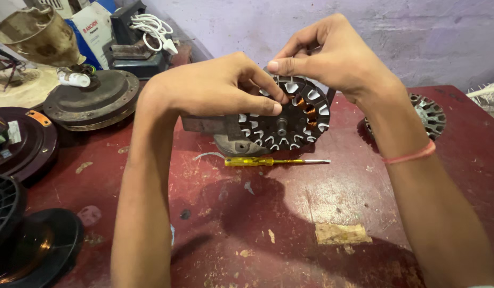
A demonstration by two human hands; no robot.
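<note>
Both hands raised — fingers pinching.

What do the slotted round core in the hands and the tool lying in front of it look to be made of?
Slotted core: dark, dull metal by the look, with coppery wire windings and whitish, probably paper, liners in the slots. Screwdriver: translucent yellow handle, likely plastic, and a thin bright shaft, apparently steel. Left hand and right hand grip the core.
</note>
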